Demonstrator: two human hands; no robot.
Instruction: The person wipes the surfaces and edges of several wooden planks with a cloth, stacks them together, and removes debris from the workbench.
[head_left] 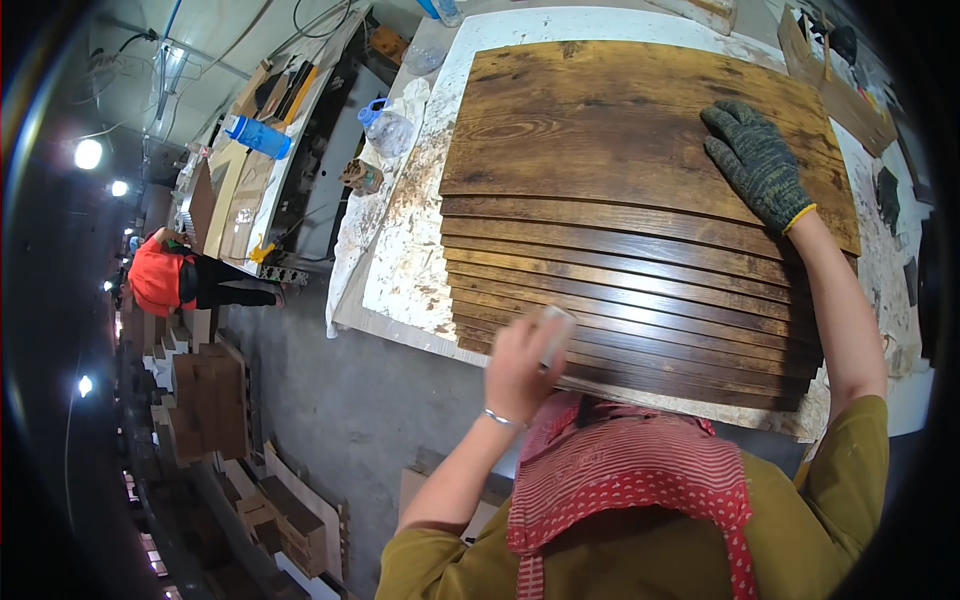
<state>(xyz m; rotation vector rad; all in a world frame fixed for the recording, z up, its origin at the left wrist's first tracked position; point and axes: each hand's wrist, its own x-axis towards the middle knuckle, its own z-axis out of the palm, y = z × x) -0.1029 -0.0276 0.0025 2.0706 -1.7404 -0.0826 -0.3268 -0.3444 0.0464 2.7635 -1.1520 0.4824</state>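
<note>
A fanned stack of brown wood-grain boards (600, 130) lies on the table, their near edges stepped toward me. My right hand (757, 165), in a dark grey knit glove with a yellow cuff, rests flat on the top board near its right end, fingers stretched out. Close to the stack's near left edge, my bare left hand (518, 365) is closed around a small pale block (557, 335). Motion blurs this hand, and the block's exact kind does not show. A metal bracelet circles the left wrist.
Brown stains mark the white tabletop (400, 270). At its left side are a clear jug (387, 130) and a small brown container (362, 177). A blue bottle (258, 137) lies on another bench. Left, a person in red (160, 275) stands near cardboard boxes (208, 400).
</note>
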